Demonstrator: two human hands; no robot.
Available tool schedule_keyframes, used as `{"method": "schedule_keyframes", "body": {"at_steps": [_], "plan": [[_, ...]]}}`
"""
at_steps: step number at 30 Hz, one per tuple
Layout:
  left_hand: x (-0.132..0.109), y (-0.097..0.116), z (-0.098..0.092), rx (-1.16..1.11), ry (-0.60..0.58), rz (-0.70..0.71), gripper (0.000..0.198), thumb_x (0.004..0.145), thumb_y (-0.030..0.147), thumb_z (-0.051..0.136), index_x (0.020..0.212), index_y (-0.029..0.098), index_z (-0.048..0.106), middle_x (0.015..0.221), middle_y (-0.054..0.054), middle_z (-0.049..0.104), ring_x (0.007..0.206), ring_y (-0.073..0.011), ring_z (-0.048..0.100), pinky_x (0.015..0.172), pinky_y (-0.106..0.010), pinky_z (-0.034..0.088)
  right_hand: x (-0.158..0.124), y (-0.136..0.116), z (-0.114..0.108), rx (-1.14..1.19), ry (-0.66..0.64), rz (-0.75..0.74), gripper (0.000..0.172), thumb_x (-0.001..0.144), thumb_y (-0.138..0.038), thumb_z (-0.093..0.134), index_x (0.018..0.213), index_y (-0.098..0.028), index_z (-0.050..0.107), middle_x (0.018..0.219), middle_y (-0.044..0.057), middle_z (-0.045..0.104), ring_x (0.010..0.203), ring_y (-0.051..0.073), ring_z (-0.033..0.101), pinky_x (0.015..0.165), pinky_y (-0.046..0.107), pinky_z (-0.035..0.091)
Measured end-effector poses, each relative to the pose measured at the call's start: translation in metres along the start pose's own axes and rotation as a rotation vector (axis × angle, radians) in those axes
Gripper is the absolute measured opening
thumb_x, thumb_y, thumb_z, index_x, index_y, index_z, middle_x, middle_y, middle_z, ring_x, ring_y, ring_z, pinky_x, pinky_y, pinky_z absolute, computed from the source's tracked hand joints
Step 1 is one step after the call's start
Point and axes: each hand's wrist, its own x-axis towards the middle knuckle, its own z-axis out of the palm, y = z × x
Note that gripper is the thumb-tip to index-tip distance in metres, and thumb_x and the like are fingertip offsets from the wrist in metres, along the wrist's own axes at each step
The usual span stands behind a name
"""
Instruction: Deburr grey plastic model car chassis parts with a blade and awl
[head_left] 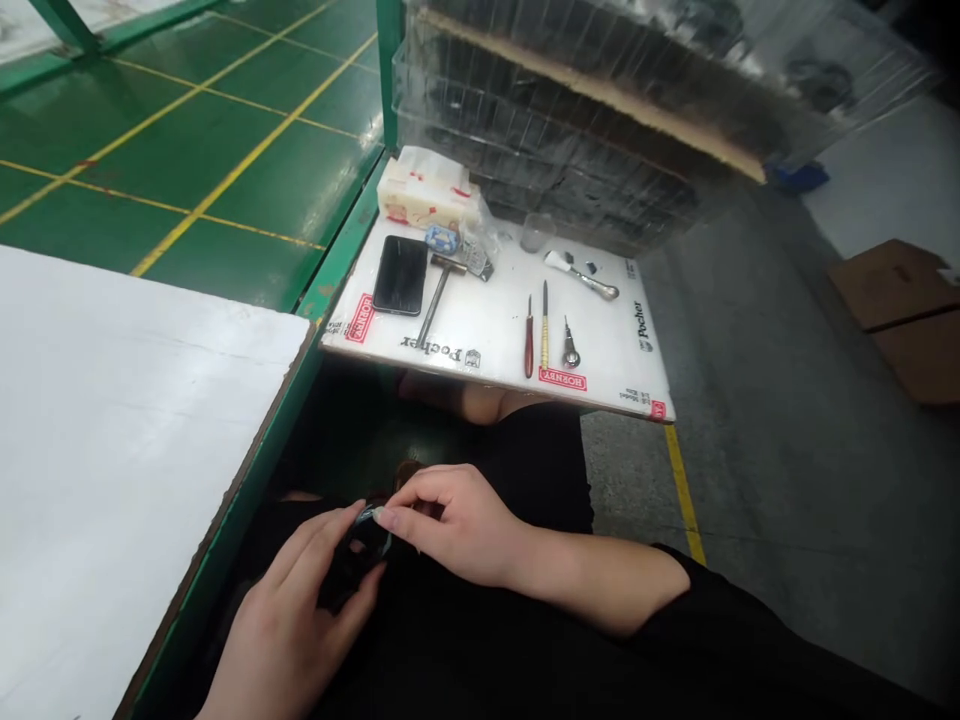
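Observation:
Low in the head view, my left hand cradles a small black object with a shiny bluish edge. My right hand pinches the top of that object between thumb and fingertips. Much of the object is hidden by my fingers, so its exact kind cannot be told. Ahead of my hands lies a white printed board holding a black smartphone, a small hammer, a red-handled awl, a yellow-handled awl and a small metal tool.
A white-topped table with a green edge fills the left side. Stacked clear plastic trays rise behind the board, and a wrapped white pack sits at its far edge. Cardboard pieces lie on the grey floor at right.

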Motion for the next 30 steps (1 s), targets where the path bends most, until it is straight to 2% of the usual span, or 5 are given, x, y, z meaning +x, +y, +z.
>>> {"method": "schedule_keyframes", "body": {"at_steps": [6,14,22,27,30], "plan": [[0.011,-0.002,-0.011,-0.679,-0.177,-0.582,0.092,0.076,0.047,0.115,0.159,0.032,0.078,0.146,-0.013,0.086,0.132,-0.0435,0.087,0.113,-0.049,0.077,0.012,-0.004,-0.089,-0.608,0.599,-0.162,0.03,0.114,-0.055,0.075,0.111,-0.03,0.091,0.11,0.008,0.089,0.099,0.028,0.082,0.093,0.043,0.067],[0.014,0.012,-0.018,-0.974,-0.284,-0.716,0.073,0.088,0.053,0.106,0.154,0.031,0.084,0.143,-0.014,0.088,0.123,-0.0404,0.089,0.114,-0.054,0.075,0.014,0.018,-0.194,-0.848,0.97,0.067,0.051,0.105,-0.049,0.068,0.14,-0.016,0.085,0.144,0.027,0.076,0.131,0.047,0.073,0.116,0.064,0.056],[0.018,0.016,-0.023,-1.194,-0.292,-0.631,0.061,0.093,0.038,0.105,0.15,0.029,0.085,0.148,-0.015,0.087,0.118,-0.0361,0.091,0.105,-0.048,0.076,0.014,0.027,-0.217,-0.714,1.013,0.016,0.025,0.087,-0.037,0.089,0.106,-0.022,0.087,0.092,0.014,0.081,0.088,0.033,0.072,0.089,0.051,0.057],[0.021,0.021,-0.025,-1.343,-0.317,-0.505,0.059,0.091,0.032,0.107,0.145,0.026,0.084,0.14,-0.013,0.088,0.117,-0.0328,0.092,0.104,-0.045,0.077,-0.006,0.008,-0.179,-0.172,1.127,-0.228,0.022,0.099,-0.033,0.074,0.114,-0.026,0.088,0.074,0.006,0.067,0.062,0.026,0.062,0.059,0.046,0.042],[0.021,0.02,-0.026,-1.345,-0.308,-0.501,0.067,0.089,0.033,0.108,0.149,0.028,0.08,0.14,-0.011,0.087,0.119,-0.0327,0.092,0.107,-0.048,0.076,-0.023,-0.013,-0.125,0.259,0.589,-0.106,0.017,0.104,-0.042,0.083,0.102,-0.028,0.093,0.084,0.011,0.076,0.056,0.023,0.061,0.049,0.044,0.039]]}}
